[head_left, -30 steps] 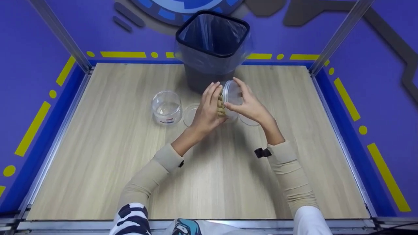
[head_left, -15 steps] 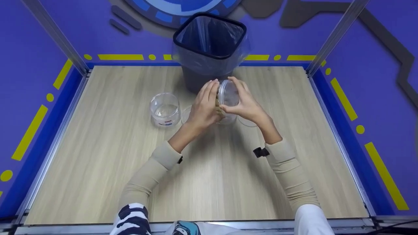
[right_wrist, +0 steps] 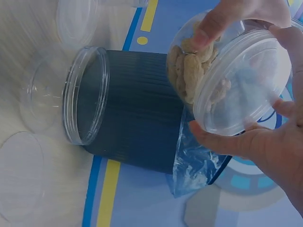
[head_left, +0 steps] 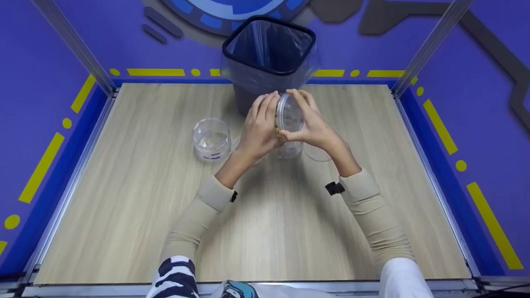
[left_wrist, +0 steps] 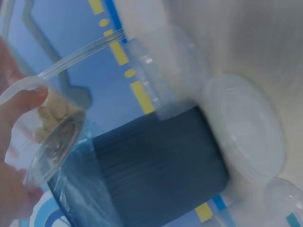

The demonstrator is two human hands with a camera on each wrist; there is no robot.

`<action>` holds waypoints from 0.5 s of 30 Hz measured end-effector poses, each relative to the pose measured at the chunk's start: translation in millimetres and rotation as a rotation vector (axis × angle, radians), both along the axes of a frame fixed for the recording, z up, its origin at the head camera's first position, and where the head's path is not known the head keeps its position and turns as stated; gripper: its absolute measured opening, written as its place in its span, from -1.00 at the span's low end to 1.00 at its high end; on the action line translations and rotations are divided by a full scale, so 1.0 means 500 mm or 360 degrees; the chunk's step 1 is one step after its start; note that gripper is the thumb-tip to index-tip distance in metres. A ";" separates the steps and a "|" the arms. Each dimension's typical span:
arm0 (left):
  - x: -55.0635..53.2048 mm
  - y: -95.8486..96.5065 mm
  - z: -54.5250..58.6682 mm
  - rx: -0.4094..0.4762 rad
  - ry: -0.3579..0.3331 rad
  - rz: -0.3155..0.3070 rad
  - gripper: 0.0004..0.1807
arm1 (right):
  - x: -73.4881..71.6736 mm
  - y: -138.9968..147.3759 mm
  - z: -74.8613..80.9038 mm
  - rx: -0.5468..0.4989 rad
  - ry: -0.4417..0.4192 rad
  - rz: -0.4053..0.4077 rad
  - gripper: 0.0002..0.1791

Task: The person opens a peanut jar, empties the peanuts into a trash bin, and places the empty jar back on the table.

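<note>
we grasp a tilted jar (right_wrist: 183, 34) of peanuts (right_wrist: 191, 75) in our left hand (head_left: 261, 128); our right hand (head_left: 316, 128) grips the lid (right_wrist: 246, 80) against its mouth; below this grip stands a second clear jar (head_left: 291, 151), and beyond it a dark bin (head_left: 247, 93).

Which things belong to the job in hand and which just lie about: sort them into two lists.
Apparently in use:
left hand
right hand
held jar of tan nuts
its clear lid

Apparently just lying or standing by:
left jar
middle jar
left loose lid
right loose lid
lined bin
</note>
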State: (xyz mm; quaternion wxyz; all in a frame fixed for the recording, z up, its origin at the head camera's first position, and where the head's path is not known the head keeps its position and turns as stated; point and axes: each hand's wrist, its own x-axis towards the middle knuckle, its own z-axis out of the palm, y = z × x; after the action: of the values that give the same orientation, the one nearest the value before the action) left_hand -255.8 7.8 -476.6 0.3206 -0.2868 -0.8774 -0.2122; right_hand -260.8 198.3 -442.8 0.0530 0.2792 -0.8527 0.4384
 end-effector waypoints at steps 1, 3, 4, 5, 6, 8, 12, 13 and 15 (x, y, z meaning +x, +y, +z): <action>-0.001 0.000 0.003 -0.0016 -0.0023 -0.0005 0.09 | 0.000 -0.001 0.004 0.0019 -0.0027 -0.0011 0.14; -0.001 -0.002 0.005 -0.0073 -0.0058 -0.0015 0.11 | 0.003 -0.003 0.010 0.0055 -0.0110 -0.0018 0.15; 0.000 -0.004 0.005 -0.0107 -0.0062 -0.0012 0.12 | 0.005 -0.004 0.011 0.0071 -0.0155 -0.0021 0.16; 0.001 -0.005 0.004 -0.0144 -0.0056 -0.0003 0.11 | 0.006 -0.004 0.010 0.0075 -0.0197 -0.0025 0.17; 0.003 -0.006 0.003 -0.0176 -0.0045 0.0001 0.11 | 0.007 -0.004 0.009 0.0065 -0.0237 -0.0032 0.18; 0.008 -0.008 0.000 -0.0211 -0.0022 -0.0003 0.11 | 0.010 -0.004 0.005 0.0042 -0.0300 -0.0052 0.22; 0.010 -0.013 -0.003 -0.0193 0.0022 -0.0065 0.06 | 0.008 -0.005 0.003 -0.0012 -0.0310 -0.0074 0.25; 0.008 -0.014 -0.003 -0.0185 0.0033 -0.0087 0.06 | 0.006 -0.004 0.005 -0.0016 -0.0293 -0.0076 0.24; 0.003 -0.014 0.000 -0.0166 0.0059 -0.0124 0.05 | 0.001 -0.002 0.010 -0.0033 -0.0260 -0.0074 0.22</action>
State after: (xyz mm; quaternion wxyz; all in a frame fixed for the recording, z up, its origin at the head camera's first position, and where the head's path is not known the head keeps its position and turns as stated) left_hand -254.4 0.6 -476.7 0.3129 -0.3410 -0.8694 -0.1730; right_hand -260.4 197.4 -438.0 -0.0035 0.2222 -0.8558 0.4672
